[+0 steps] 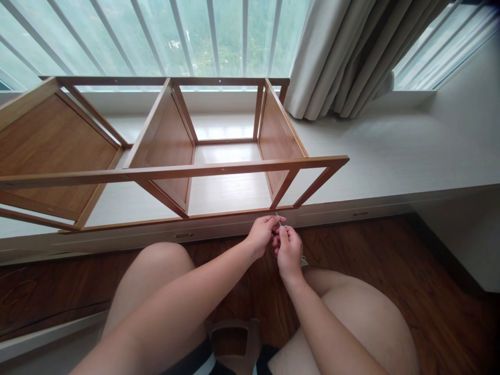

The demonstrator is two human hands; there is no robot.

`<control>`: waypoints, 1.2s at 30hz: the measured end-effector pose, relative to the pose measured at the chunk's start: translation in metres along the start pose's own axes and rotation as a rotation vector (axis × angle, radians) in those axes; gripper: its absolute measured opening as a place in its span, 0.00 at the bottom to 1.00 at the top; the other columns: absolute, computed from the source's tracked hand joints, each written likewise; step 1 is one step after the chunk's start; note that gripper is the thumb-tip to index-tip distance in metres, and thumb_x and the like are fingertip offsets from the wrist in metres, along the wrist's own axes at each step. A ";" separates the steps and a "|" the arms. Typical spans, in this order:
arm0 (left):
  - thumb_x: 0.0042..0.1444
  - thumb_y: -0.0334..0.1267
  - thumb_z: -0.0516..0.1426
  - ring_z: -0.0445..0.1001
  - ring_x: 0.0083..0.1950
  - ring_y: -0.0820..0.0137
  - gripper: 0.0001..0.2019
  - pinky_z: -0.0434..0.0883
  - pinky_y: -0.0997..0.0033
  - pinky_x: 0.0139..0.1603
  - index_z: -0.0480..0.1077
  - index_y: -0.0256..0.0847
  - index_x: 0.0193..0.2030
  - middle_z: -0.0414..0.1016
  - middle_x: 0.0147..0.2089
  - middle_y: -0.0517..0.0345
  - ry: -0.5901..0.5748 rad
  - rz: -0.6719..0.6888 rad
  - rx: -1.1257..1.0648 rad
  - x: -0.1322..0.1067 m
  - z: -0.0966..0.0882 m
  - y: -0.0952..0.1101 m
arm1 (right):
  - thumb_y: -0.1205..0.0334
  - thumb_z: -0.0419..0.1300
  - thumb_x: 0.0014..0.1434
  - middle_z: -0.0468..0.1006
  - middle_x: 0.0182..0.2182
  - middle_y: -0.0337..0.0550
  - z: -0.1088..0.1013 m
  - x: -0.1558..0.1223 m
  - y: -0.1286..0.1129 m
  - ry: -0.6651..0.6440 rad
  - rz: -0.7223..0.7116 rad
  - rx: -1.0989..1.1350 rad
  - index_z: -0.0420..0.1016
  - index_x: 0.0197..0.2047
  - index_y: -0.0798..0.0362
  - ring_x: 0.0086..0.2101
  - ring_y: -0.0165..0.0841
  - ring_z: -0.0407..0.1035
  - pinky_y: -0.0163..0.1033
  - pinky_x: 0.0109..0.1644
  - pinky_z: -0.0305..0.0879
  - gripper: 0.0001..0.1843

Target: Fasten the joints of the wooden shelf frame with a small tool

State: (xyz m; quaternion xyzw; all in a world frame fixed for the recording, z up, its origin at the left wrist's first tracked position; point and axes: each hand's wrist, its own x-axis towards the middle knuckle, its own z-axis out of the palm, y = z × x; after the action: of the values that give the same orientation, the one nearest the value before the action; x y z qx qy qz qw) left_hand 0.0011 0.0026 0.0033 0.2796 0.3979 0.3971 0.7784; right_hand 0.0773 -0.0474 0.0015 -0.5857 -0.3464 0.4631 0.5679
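A wooden shelf frame lies on its side on the white window ledge, its front rail running from left to right. Just below that rail's right part, my left hand and my right hand meet above my knees. Both pinch a thin metal tool or pin between the fingertips; it is too small to name exactly. The hands are close to the frame's lower front edge but do not touch it.
A beige curtain hangs at the back right beside the barred window. Dark wood floor lies under my bare knees. A small wooden piece sits on the floor between my legs.
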 end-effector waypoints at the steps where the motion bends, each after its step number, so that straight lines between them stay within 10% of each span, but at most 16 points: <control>1: 0.55 0.44 0.56 0.60 0.14 0.79 0.16 0.56 0.75 0.14 0.71 0.33 0.43 0.60 0.22 0.65 -0.006 0.001 -0.006 0.000 0.000 0.000 | 0.45 0.54 0.60 0.62 0.16 0.30 0.000 0.000 0.000 0.002 -0.005 -0.006 0.66 0.31 0.52 0.16 0.23 0.51 0.29 0.16 0.46 0.18; 30: 0.50 0.41 0.61 0.68 0.31 0.76 0.10 0.61 0.78 0.28 0.72 0.34 0.33 0.67 0.30 0.57 0.032 -0.029 -0.088 0.012 -0.007 0.000 | 0.52 0.47 0.65 0.77 0.31 0.44 -0.008 0.006 -0.003 0.094 -0.332 -0.691 0.74 0.39 0.52 0.30 0.34 0.67 0.36 0.33 0.55 0.17; 36: 0.52 0.44 0.59 0.64 0.20 0.77 0.13 0.59 0.77 0.19 0.71 0.34 0.37 0.64 0.25 0.60 -0.031 -0.045 -0.076 0.011 -0.008 0.000 | 0.49 0.50 0.63 0.66 0.17 0.35 -0.003 0.011 0.004 0.057 -0.179 -0.312 0.70 0.28 0.53 0.19 0.28 0.57 0.34 0.24 0.52 0.20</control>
State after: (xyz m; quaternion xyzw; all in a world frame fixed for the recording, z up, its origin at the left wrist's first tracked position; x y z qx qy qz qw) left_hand -0.0015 0.0124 -0.0052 0.2469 0.3768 0.3899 0.8032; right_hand 0.0834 -0.0388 -0.0046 -0.6465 -0.4486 0.3347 0.5184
